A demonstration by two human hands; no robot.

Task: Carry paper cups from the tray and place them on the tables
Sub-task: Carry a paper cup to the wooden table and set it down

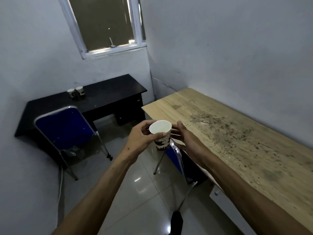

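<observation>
Two hands hold empty cup

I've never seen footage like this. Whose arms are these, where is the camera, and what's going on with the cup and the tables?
There is no machine here. A person wears a camera on the head, looking forward and down, so the two arms reaching in are their own. The left hand grips a paper cup near its rim, upright and open side up; the right hand is cupped beside it, though contact is hard to tell. To the right stands a long wooden table, speckled and stained, with no cups. Farther off, a black desk already holds two cups side by side. A blue chair stands before it.
</observation>
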